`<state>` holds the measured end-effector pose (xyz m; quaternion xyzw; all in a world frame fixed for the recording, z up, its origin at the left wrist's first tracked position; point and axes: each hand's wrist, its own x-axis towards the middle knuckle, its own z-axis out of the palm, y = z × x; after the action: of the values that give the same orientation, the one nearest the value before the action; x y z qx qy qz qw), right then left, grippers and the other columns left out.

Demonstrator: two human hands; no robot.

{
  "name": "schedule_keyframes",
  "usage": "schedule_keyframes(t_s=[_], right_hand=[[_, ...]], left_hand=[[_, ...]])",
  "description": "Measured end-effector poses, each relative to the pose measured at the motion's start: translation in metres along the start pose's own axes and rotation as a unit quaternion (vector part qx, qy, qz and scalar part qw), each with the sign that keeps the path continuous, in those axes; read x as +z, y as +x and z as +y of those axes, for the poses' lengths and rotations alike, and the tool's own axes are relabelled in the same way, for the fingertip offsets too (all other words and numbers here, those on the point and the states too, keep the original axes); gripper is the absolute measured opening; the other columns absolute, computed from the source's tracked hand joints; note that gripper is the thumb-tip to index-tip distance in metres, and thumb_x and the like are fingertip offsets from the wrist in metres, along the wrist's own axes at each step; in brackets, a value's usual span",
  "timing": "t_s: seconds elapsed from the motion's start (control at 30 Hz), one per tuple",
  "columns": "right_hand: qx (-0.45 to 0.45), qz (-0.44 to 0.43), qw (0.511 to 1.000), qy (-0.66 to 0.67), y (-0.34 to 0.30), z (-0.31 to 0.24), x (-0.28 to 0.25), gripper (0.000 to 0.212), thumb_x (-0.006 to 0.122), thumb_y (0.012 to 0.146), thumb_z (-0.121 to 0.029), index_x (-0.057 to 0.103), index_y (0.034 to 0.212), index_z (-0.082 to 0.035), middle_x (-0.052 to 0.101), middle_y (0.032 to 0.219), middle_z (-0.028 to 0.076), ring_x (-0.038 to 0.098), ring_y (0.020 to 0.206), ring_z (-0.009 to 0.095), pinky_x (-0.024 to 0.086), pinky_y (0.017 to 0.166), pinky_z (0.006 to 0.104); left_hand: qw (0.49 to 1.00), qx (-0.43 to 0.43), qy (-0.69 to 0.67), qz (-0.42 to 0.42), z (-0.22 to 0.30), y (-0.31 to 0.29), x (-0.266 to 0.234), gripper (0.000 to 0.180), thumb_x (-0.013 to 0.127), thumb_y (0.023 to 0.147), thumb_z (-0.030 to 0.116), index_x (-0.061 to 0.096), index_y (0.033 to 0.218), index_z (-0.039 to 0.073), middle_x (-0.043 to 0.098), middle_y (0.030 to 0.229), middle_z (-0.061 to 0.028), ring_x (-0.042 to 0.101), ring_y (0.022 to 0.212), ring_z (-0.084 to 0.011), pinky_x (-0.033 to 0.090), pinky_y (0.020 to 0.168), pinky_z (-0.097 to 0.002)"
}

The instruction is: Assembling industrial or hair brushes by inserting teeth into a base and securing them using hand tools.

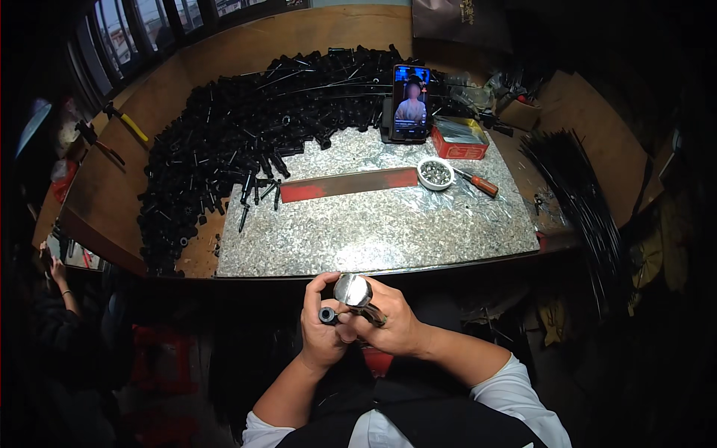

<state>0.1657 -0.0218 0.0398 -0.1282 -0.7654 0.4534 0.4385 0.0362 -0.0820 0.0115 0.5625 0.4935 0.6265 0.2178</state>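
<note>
My two hands are together just in front of the bench's near edge. In my left hand (320, 345), the fingers are wrapped round a black tubular part (327, 316), its round open end facing up. My right hand (396, 321) is closed on a metal tool with a shiny round head (352, 290); its exact kind does not show. The tool's head sits just right of the black part, and the fingers of both hands meet below it. Whether tool and part touch is hidden by the fingers.
On the speckled stone slab (299, 239) lie a red-and-dark bar (347, 185), a white bowl of small metal pieces (435, 173) and an orange-handled screwdriver (482, 184). Black parts (216, 127) are heaped behind and left. A phone (411, 104) stands by a red box (458, 140). Black rods (575, 194) lie right.
</note>
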Motion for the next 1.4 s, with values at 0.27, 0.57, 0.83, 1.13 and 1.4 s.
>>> schedule_keyframes(t_s=[0.27, 0.57, 0.83, 1.13, 1.4], right_hand=[[-0.02, -0.032, 0.999, -0.021, -0.001, -0.006, -0.003, 0.02, 0.061, 0.069, 0.005, 0.057, 0.088, 0.0, 0.055, 0.085, 0.012, 0.058, 0.077, 0.027, 0.048, 0.067, 0.0336], [-0.005, -0.082, 0.994, -0.072, 0.006, -0.002, -0.013, 0.028, 0.075, 0.059, 0.0, 0.058, 0.081, -0.002, 0.058, 0.081, 0.01, 0.058, 0.073, 0.026, 0.047, 0.063, 0.0331], [0.243, -0.125, 0.962, -0.02, 0.011, -0.01, -0.02, 0.036, 0.077, 0.073, -0.018, 0.052, 0.093, 0.0, 0.051, 0.074, 0.005, 0.051, 0.068, 0.014, 0.044, 0.061, 0.0304], [0.033, -0.214, 0.898, -0.384, -0.02, -0.036, -0.072, 0.071, 0.065, 0.059, 0.006, 0.047, 0.128, 0.001, 0.051, 0.077, 0.011, 0.053, 0.059, 0.027, 0.044, 0.054, 0.0346], [0.014, -0.217, 0.861, -0.46, -0.027, -0.034, -0.069, 0.075, 0.064, 0.06, 0.007, 0.044, 0.132, 0.0, 0.046, 0.071, 0.01, 0.051, 0.056, 0.026, 0.042, 0.048, 0.0354]], left_hand=[[0.988, -0.058, -0.133, -0.06, -0.006, -0.005, -0.004, 0.081, 0.075, 0.076, 0.04, 0.031, 0.128, -0.005, 0.064, 0.071, -0.0076, 0.061, 0.065, -0.0115, 0.047, 0.06, -0.0232], [0.985, -0.137, -0.087, -0.06, -0.012, -0.011, -0.004, 0.085, 0.085, 0.065, 0.024, 0.034, 0.128, -0.002, 0.064, 0.077, -0.0053, 0.061, 0.069, -0.014, 0.049, 0.066, -0.0262], [0.979, -0.119, -0.153, -0.07, -0.012, 0.0, -0.016, 0.105, 0.085, 0.051, 0.05, 0.034, 0.129, 0.001, 0.041, 0.055, 0.006, 0.037, 0.051, -0.0017, 0.026, 0.049, -0.0176], [0.971, -0.181, -0.156, -0.024, -0.011, 0.006, -0.028, 0.106, 0.083, 0.042, 0.052, 0.038, 0.124, 0.001, 0.037, 0.058, 0.0089, 0.036, 0.054, -0.0003, 0.025, 0.053, -0.0167], [0.983, -0.136, -0.089, -0.084, -0.009, 0.012, -0.011, 0.091, 0.09, 0.046, 0.038, 0.046, 0.116, 0.001, 0.042, 0.061, 0.0093, 0.037, 0.061, 0.0014, 0.031, 0.058, -0.0143]])
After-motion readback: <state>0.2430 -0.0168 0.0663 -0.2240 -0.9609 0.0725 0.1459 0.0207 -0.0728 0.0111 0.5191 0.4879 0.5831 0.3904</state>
